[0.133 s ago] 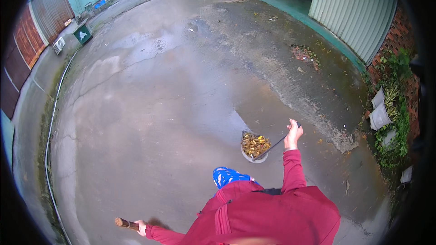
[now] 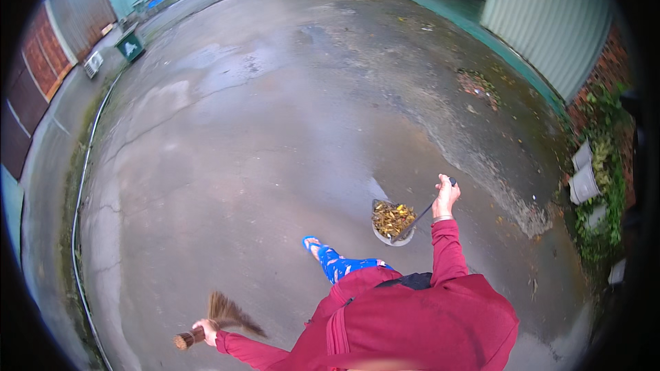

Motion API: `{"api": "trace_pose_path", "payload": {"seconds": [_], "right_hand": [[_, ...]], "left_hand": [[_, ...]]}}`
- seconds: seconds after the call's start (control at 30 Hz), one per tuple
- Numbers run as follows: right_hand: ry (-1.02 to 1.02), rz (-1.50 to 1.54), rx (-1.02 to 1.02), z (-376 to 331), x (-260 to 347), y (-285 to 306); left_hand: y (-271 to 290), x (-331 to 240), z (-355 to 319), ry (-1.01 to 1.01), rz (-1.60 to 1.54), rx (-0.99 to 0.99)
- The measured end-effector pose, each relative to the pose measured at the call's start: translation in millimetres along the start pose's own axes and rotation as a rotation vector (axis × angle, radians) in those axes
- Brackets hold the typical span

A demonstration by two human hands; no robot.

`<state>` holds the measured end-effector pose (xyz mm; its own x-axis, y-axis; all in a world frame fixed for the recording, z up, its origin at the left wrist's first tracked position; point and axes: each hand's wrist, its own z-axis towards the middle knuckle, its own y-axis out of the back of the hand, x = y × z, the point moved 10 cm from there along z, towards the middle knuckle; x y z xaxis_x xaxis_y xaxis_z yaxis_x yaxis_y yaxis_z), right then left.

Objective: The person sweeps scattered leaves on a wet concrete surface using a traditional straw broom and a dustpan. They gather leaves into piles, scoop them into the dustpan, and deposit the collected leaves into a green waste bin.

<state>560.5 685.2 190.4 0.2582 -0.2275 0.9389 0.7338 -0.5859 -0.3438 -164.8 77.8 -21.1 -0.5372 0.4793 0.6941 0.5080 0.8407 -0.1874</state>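
Note:
My left hand [image 2: 206, 330] is closed around the thick bundled handle of a straw broom [image 2: 228, 310], low at the left. The broom's brown bristles fan out beyond my wrist. My right hand [image 2: 445, 199] grips the upper end of a thin dark handle, which slants down to a long-handled dustpan [image 2: 393, 240]. Yellow and brown fallen leaves [image 2: 392, 219] fill the pan, which is just ahead of me, right of the picture's middle. How the pan meets the ground cannot be made out.
Wet concrete [image 2: 227, 185] spreads ahead. Leaf litter [image 2: 479, 89] lies toward the right wall, near white pots [image 2: 584, 184] and green plants [image 2: 610, 223]. A pale pipe [image 2: 77, 233] runs along the left edge. A green bin [image 2: 129, 45] stands at the far left.
The broom's bristles have come into sight beside my left hand. My sandalled foot has swung forward from under the blue trouser leg. The dustpan sits slightly farther right in the picture.

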Motion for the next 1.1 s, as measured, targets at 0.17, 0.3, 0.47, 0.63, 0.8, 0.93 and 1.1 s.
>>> {"api": "trace_pose_path", "payload": {"seconds": [0.17,0.3,0.47,0.63,0.8,0.93,1.1], "right_hand": [[-0.099,-0.180,-0.007,-37.1,-91.2,-210.1],[-0.057,-0.079,0.041,-71.5,-124.6,-351.4],[-0.089,-0.112,0.088,-77.7,-167.1,-501.6],[-0.157,-0.128,-0.037,-171.1,-254.5,-629.6],[-0.134,-0.109,-0.067,-250.9,-374.2,-853.0],[-0.102,-0.109,-0.084,-253.6,-389.7,-947.7],[-0.123,-0.165,0.057,-276.1,-495.5,-1139.8]], "left_hand": [[29.9,163.7,77.9,0.110,-0.518,-0.183],[0.5,218.2,144.3,-0.187,-0.619,0.030],[-39.0,237.1,229.9,-0.378,-0.504,-0.001],[-179.7,328.3,416.0,-0.468,-0.101,0.125],[-235.0,535.3,638.2,-0.572,0.485,0.325],[-207.3,687.6,711.0,-0.376,0.506,0.275],[-147.6,881.7,818.5,0.127,-0.002,0.005]]}}
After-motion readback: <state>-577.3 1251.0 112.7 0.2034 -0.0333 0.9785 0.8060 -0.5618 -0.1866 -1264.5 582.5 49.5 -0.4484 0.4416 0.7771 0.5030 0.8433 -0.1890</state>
